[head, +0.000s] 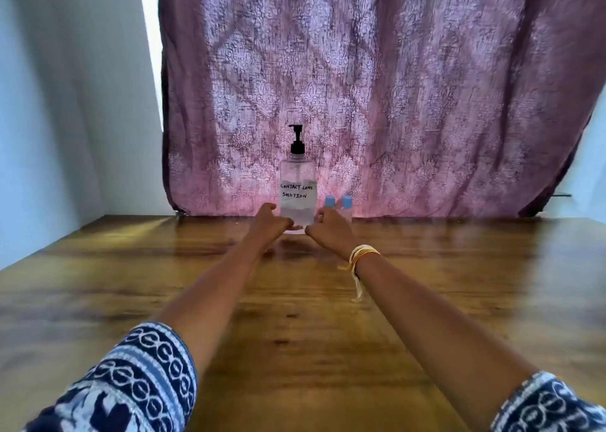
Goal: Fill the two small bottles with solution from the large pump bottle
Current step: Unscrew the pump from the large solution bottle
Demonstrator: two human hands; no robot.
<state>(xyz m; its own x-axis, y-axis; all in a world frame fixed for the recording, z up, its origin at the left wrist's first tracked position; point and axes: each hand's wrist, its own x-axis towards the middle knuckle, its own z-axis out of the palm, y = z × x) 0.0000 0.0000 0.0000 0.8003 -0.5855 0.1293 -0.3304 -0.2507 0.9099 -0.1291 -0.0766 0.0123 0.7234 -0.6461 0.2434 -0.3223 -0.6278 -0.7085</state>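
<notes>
The task is barely getting under way: the large pump bottle [297,182] is standing upright at the far edge of the table [426,300], its black pump head still seated on top and its handwritten label reading "CONTACT LENS SOLUTION", with clear liquid sitting in its lower part. Both arms are reaching far forward, and the left hand [270,223] and right hand [326,230] are closing in on the base of that bottle from either side; the fingers look to be touching its lower walls, though at this distance I cannot tell whether either hand is actually clamping it or only cupping it. The two small bottles [339,207] are standing just beside the big one on its right, close together, their pale blue caps still on, the right hand partly hiding them, so nothing is looking filled yet. Uncapping, pumping into each and recapping are all remaining. The table is a glossy, warm brown wood, catching light near its far left. Behind it a mauve patterned curtain [377,87] is hanging and glowing with daylight, and a pale wall [49,103] is running along the left. A yellow thread band [360,256] is circling the right wrist, and patterned blue-and-white sleeves [131,389] are showing near the bottom.
</notes>
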